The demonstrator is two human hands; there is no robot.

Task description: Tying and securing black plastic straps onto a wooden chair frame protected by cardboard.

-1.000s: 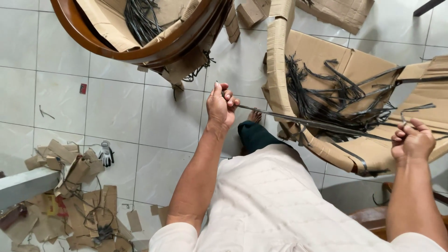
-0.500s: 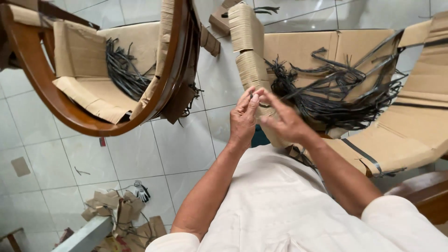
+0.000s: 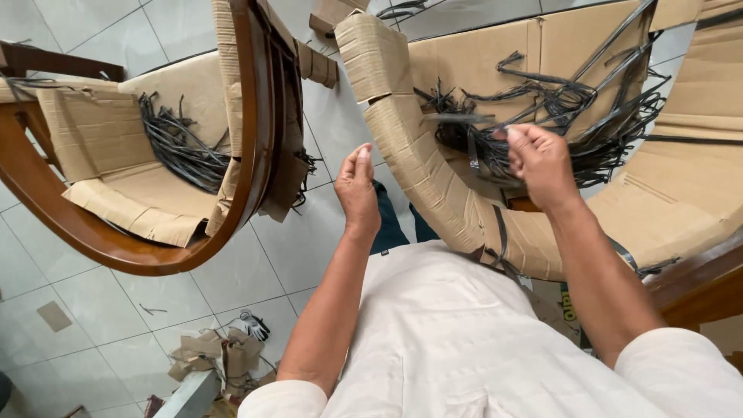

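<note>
My right hand (image 3: 542, 164) is closed around a folded length of black plastic strap (image 3: 458, 119) and holds it over the tangle of black straps (image 3: 553, 108) lying in the cardboard-wrapped curved chair (image 3: 433, 182) in front of me. My left hand (image 3: 357, 190) hovers to the left of that chair's wrapped rim, fingers together and slightly curled, holding nothing. Both forearms reach out from my white shirt.
A second curved wooden chair (image 3: 155, 255) lined with cardboard stands at the left, with more black straps (image 3: 182, 151) inside. Torn cardboard scraps (image 3: 220, 360) and a glove (image 3: 254, 325) lie on the white tiled floor. A dark wooden piece (image 3: 700, 282) is at the right.
My hands were together at the chair rim half a second ago. They have parted: the right moved over the strap pile with the strap, the left drew back empty.
</note>
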